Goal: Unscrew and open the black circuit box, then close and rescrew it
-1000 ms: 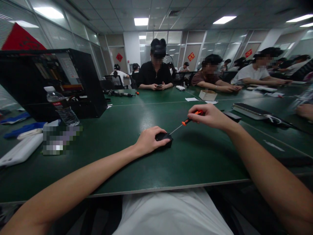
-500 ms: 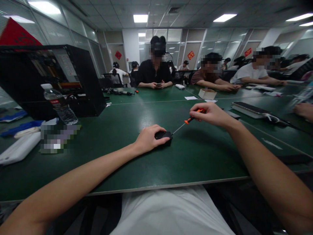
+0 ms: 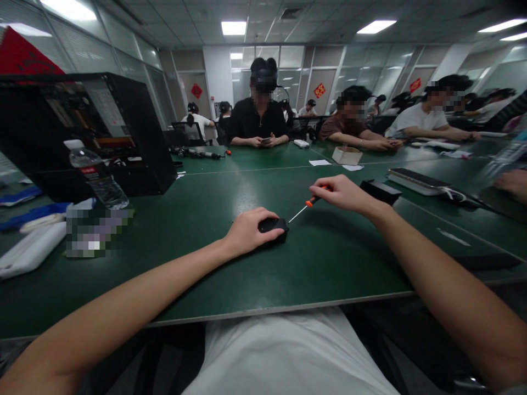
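Observation:
My left hand (image 3: 252, 230) grips a small black box-shaped part (image 3: 275, 225) against the green table, thumb along the near side and fingers over the far side. My right hand (image 3: 340, 193) is closed round the orange and black handle of a screwdriver (image 3: 309, 203). Its thin metal shaft slants down to the left, and the tip is at the right end of the black part. Whether the tip sits in a screw is too small to tell. Behind my right wrist lies a black block-like object (image 3: 381, 191).
An open black computer case (image 3: 158, 137) stands at the left, with a plastic water bottle (image 3: 99, 175) before it. A small open box (image 3: 347, 156) and a dark flat device (image 3: 420, 182) lie farther right. Several people sit across the green table (image 3: 230, 285).
My right hand and the screwdriver handle have shifted slightly left, uncovering more of the black block behind the wrist. My left hand still holds the black part in place.

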Demonstrator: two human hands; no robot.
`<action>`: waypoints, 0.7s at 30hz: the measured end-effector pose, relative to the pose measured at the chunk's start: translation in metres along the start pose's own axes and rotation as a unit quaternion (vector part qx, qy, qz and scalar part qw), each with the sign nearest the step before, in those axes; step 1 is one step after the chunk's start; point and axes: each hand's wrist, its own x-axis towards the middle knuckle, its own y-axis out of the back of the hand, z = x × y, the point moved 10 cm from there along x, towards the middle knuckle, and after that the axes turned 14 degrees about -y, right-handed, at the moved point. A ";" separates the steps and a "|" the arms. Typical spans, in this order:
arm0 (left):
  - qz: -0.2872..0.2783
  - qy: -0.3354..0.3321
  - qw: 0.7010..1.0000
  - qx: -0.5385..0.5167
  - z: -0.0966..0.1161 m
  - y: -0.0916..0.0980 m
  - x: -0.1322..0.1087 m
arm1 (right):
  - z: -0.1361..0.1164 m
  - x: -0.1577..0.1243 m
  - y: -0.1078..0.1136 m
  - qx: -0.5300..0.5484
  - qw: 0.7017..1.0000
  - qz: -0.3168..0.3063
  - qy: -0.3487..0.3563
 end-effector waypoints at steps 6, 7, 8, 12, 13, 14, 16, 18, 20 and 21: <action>-0.020 -0.084 0.994 0.060 0.015 0.003 0.000 | 0.025 0.016 -0.045 -0.070 0.994 -0.081 0.000; -0.027 -0.114 0.989 0.093 0.021 0.004 -0.001 | 0.027 0.017 -0.049 -0.071 0.994 -0.086 -0.001; -0.035 -0.149 0.979 0.133 0.028 0.005 -0.003 | 0.028 0.018 -0.051 -0.072 0.993 -0.088 -0.002; -0.077 -0.243 0.922 0.290 0.054 0.003 -0.012 | 0.025 0.016 -0.048 -0.074 0.994 -0.081 -0.004; -0.092 -0.241 0.915 0.312 0.057 0.001 -0.013 | 0.023 0.016 -0.046 -0.074 0.994 -0.075 -0.005; -0.116 -0.236 0.910 0.321 0.060 -0.003 -0.014 | 0.021 0.015 -0.043 -0.076 0.995 -0.067 -0.004; -0.157 -0.189 0.912 0.327 0.062 -0.011 -0.016 | 0.018 0.014 -0.037 -0.080 0.996 -0.046 0.000; -0.188 -0.134 0.911 0.343 0.063 -0.017 -0.018 | 0.014 0.013 -0.031 -0.087 0.996 -0.025 0.012; -0.209 -0.096 0.909 0.347 0.065 -0.023 -0.021 | 0.010 0.011 -0.028 -0.090 0.996 -0.013 0.028; -0.213 -0.085 0.911 0.343 0.066 -0.025 -0.022 | 0.009 0.010 -0.028 -0.090 0.995 -0.009 0.036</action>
